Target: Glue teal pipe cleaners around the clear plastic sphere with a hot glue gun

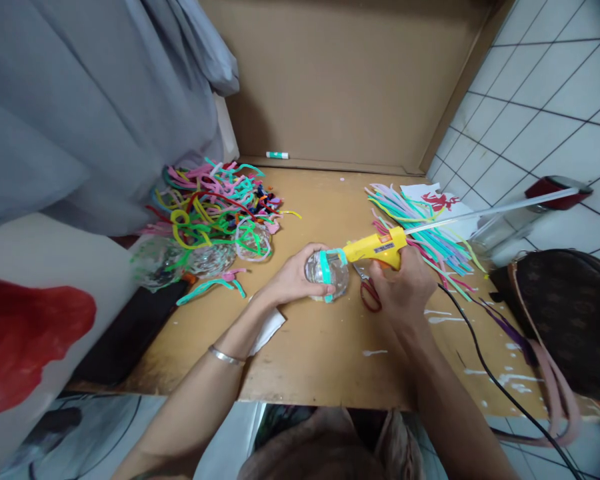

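Note:
My left hand [303,275] is closed around a round clear container [339,279], steadying it over the wooden table. Teal pipe cleaner [325,268] runs across the container's face and along its upper edge. In my right hand [405,283] is a yellow hot glue gun [375,247], its nozzle at the teal strip on the upper right of the container. A long clear glue stick [490,211] juts out of the gun's back end. Red-handled scissors [370,295] lie just left of my right hand, partly hidden by it.
Tangled pipe cleaners [215,207] and clear containers [213,259] sit at the left. Straight pipe cleaners [430,230] lie at the right, near a brown bag [565,313] and a bottle [510,227]. A black cord [473,327] crosses the right side. A glue stick tube [277,155] is at the back.

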`<state>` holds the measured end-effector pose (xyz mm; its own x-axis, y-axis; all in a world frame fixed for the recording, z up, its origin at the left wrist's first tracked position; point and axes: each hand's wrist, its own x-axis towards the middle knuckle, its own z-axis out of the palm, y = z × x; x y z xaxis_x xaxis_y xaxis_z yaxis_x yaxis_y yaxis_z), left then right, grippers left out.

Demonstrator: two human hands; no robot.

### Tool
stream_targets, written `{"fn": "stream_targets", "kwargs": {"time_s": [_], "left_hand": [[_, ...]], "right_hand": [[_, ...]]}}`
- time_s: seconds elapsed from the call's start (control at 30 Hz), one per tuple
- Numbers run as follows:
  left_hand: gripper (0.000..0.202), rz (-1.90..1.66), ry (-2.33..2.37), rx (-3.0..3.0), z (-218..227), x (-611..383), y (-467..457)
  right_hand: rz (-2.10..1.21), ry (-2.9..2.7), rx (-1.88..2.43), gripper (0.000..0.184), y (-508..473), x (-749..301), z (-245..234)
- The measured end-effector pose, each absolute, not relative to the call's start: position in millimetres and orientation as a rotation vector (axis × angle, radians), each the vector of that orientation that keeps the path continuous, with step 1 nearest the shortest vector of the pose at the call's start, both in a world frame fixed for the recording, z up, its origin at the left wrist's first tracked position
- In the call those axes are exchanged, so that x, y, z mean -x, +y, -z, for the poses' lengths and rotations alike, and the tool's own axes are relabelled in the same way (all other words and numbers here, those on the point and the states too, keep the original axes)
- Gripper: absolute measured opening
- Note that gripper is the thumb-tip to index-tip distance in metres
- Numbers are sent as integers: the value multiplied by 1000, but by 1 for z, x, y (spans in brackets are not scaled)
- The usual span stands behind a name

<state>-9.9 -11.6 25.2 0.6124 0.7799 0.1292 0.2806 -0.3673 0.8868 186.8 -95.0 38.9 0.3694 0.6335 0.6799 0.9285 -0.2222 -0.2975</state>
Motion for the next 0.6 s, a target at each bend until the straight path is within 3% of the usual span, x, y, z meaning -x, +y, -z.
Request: {"fn": "stream_targets", "kwargs": {"time_s": [0.6], "left_hand": [[74,-690,826,-1896,-24,10,-12]], "right_hand": [[535,-1401,1920,16,-97,-190,-39]]}}
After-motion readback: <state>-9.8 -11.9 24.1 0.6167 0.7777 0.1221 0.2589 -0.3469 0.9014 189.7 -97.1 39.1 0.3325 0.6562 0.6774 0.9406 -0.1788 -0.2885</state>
